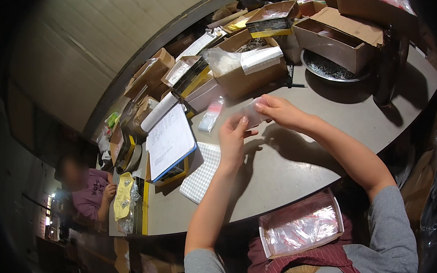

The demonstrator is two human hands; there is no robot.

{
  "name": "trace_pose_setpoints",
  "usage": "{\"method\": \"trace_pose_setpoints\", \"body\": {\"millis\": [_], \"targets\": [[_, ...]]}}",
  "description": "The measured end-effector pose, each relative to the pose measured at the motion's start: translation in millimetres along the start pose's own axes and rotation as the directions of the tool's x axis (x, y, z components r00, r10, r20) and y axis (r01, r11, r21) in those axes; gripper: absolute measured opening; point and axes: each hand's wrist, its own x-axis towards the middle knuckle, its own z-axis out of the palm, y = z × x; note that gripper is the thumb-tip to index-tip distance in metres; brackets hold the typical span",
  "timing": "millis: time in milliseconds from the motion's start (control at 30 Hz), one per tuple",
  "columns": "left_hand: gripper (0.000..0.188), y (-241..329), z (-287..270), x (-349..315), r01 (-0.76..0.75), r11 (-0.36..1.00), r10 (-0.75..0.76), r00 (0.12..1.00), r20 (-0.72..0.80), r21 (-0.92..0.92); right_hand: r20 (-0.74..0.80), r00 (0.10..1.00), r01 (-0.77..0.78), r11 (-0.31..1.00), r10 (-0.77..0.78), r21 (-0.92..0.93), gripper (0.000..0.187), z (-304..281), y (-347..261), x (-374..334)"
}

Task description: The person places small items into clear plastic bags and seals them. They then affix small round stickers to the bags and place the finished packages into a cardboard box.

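Observation:
A small clear plastic bag (252, 115) is stretched between my two hands above the table. My left hand (234, 133) pinches its left side between thumb and fingers. At its upper right edge, my right hand (280, 111) has the thumb and fingers closed on the plastic. Just left of the hands lies a small stack of clear zip bags (210, 118) with a pink-red strip. A white sheet of round stickers (203, 172) rests on the table beside my left forearm. On my lap sits an open cardboard box (264, 236) holding several small filled clear bags.
A blue clipboard with papers (171, 139) leans on a box at the left. Cardboard boxes (250, 79) crowd the table's back, near a round metal bowl (332, 68) of small dark parts. A person in a purple shirt (89, 194) is at the far left.

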Motion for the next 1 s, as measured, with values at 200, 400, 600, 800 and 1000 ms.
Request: {"method": "trace_pose_setpoints", "body": {"millis": [200, 400, 600, 800, 1000], "targets": [[0.024, -11.6, 2.0, -15.8, 0.161, 0.982, -0.170, 0.980, -0.099, -0.094, 0.024, 0.974, 0.199, 0.802, -0.225, -0.563, 0.024, 27.4, -14.8, -20.8], [0.029, -10.3, 17.7, -27.0, 0.053, 0.984, -0.071, 0.992, -0.101, -0.168, 0.000, 0.963, 0.216, 0.777, -0.268, -0.592, 0.020, 11.2, -10.7, -9.3], [0.029, -20.6, -6.1, -27.3, 0.031, 0.990, -0.036, 0.999, -0.034, -0.141, -0.008, 0.868, 0.410, 0.724, -0.497, -0.555, 0.014, 48.5, -11.6, -22.3], [0.037, 18.8, 8.1, -31.5, 0.003, 0.981, -0.022, 0.995, -0.094, -0.193, -0.260, 0.935, -0.045, 0.645, -0.242, -0.763, 0.012, -25.2, 6.0, 3.4], [0.075, -3.1, -1.9, -21.6, 0.179, 0.841, -0.203, 0.979, 0.008, -0.510, -0.042, 0.924, 0.284, 0.753, -0.381, -0.593, 0.012, 50.2, -16.3, -26.9]]}}
